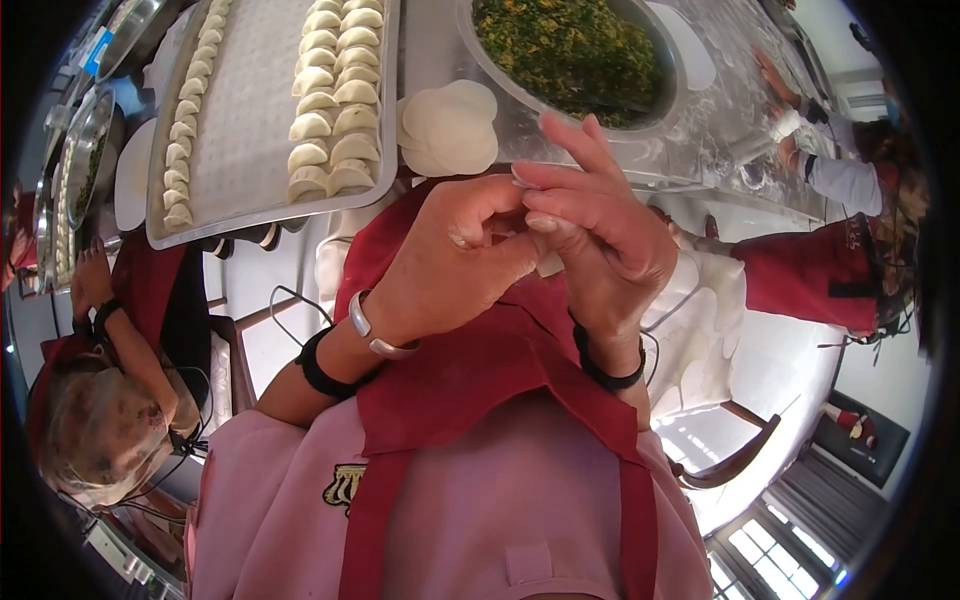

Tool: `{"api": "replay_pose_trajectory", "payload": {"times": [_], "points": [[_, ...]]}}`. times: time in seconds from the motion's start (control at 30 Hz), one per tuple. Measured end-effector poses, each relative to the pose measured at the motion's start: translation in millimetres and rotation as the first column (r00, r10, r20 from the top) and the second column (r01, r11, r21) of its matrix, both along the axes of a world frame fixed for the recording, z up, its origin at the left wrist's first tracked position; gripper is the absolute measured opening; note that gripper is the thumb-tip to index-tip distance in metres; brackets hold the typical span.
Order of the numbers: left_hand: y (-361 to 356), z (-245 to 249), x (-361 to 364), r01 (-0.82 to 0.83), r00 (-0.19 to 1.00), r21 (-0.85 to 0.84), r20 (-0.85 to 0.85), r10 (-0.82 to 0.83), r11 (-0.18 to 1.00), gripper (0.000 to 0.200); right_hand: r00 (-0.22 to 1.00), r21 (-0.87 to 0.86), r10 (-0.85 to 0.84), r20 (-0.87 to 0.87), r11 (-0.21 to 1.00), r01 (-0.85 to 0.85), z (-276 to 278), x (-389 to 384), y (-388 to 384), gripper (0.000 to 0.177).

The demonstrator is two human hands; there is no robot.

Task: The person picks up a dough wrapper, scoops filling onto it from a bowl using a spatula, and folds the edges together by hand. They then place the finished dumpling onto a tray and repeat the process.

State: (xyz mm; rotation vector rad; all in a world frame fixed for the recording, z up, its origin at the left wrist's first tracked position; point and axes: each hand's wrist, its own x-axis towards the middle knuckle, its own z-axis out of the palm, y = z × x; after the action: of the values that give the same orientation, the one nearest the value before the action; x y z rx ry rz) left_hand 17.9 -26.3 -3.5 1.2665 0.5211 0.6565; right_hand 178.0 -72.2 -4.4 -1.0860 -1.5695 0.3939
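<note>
While the curled left hand (455, 262) and the right hand (603, 238), upper fingers splayed, pinch a mostly hidden dumpling (547, 264) between meeting fingertips at chest height, its long axis unreadable, the wrapper stack (450, 125) lies just ahead, nearer the left.

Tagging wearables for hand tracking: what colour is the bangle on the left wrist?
Silver, a shiny metal bangle, next to a black band. Best seen in the head view.

Dumpling kitchen — dumpling tray (250, 110), filling bowl (480, 60)
</note>
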Motion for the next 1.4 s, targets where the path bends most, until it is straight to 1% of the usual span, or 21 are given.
{"api": "replay_pose_trajectory", "payload": {"times": [0.07,0.13,0.23,0.3,0.37,0.43,0.53,0.57,0.63,0.7,0.73,0.83,0.9,0.97,1.0,1.07,1.13,1.2,1.27,1.33,1.4], "points": [[-2,0,2,-0.067,0.996,-0.002,0.067,0.067,0.998,0.02,0.999,-0.008,0.018,0.036,1.0,-0.018,4,1,1,0.024],[-3,0,4,-0.138,0.978,-0.014,0.153,0.139,0.99,0.025,0.973,-0.035,-0.011,-0.229,0.999,0.003,10,-14,1,0.026],[-6,9,7,-0.222,0.965,-0.01,0.139,0.221,0.975,0.03,0.911,-0.069,-0.045,-0.409,0.997,0.018,12,-23,-1,0.026],[-3,7,3,-0.14,0.985,0.023,0.107,0.137,0.99,0.036,0.93,-0.043,-0.016,-0.368,0.999,0.0,9,-19,0,0.025],[-1,5,0,-0.078,0.994,0.038,0.08,0.075,0.996,0.04,0.974,0.029,0.055,-0.221,0.998,-0.05,-2,-6,2,0.023],[-1,5,-1,-0.042,0.997,0.037,0.06,0.04,0.998,0.042,0.987,0.016,0.033,-0.158,0.999,-0.031,-5,-4,2,0.023],[4,5,-4,-0.031,0.998,0.097,-0.058,0.036,0.995,0.042,0.996,-0.022,-0.025,-0.084,0.999,0.024,-3,-7,6,0.023],[2,6,-1,-0.107,0.994,0.062,0.007,0.107,0.992,0.038,0.997,-0.038,-0.049,-0.062,0.998,0.047,-1,-10,8,0.022],[-2,8,8,-0.254,0.958,-0.017,0.13,0.254,0.967,0.03,0.946,-0.029,-0.105,-0.308,0.994,0.102,4,-27,10,0.021],[-3,9,10,-0.26,0.95,-0.048,0.166,0.264,0.964,0.032,0.929,-0.018,-0.118,-0.35,0.993,0.12,3,-31,10,0.022],[-3,9,10,-0.261,0.946,-0.062,0.185,0.268,0.963,0.034,0.957,-0.002,-0.108,-0.271,0.994,0.112,-1,-25,10,0.023],[-4,3,10,-0.225,0.964,0.101,0.171,0.205,0.969,0.031,0.993,0.04,-0.103,-0.062,0.994,0.105,-9,-12,10,0.027],[3,9,-4,-0.04,0.993,-0.003,0.113,0.04,0.999,0.042,0.994,0.052,-0.097,0.053,0.994,0.094,-9,-5,13,0.029],[5,12,-8,0.053,0.985,-0.18,0.169,-0.022,0.982,0.048,0.99,0.039,-0.084,0.111,0.996,0.08,-9,-2,15,0.03],[4,12,-7,0.064,0.97,-0.298,0.242,0.01,0.952,0.049,0.99,0.028,-0.079,0.118,0.997,0.076,-9,-2,15,0.03],[5,13,-6,0.098,0.941,-0.434,0.334,0.059,0.895,0.05,0.996,-0.005,-0.082,0.04,0.997,0.082,-10,-10,17,0.028],[6,12,-5,0.131,0.922,-0.487,0.38,0.074,0.863,0.05,0.978,-0.041,-0.124,-0.168,0.992,0.118,-2,-25,15,0.027],[4,11,-4,0.121,0.913,-0.479,0.398,0.093,0.869,0.048,0.975,-0.04,-0.124,-0.182,0.992,0.118,-4,-25,14,0.027],[1,11,-1,0.099,0.908,-0.48,0.402,0.119,0.872,0.045,0.997,0.005,-0.083,-0.005,0.997,0.083,-16,-10,15,0.028],[-1,12,2,0.057,0.905,-0.486,0.393,0.16,0.872,0.043,0.995,0.002,-0.07,0.066,0.998,0.07,-15,-4,14,0.03],[4,13,-1,0.086,0.919,-0.477,0.378,0.116,0.875,0.042,0.989,-0.014,-0.058,0.139,0.998,0.061,-13,-4,16,0.03]]}}
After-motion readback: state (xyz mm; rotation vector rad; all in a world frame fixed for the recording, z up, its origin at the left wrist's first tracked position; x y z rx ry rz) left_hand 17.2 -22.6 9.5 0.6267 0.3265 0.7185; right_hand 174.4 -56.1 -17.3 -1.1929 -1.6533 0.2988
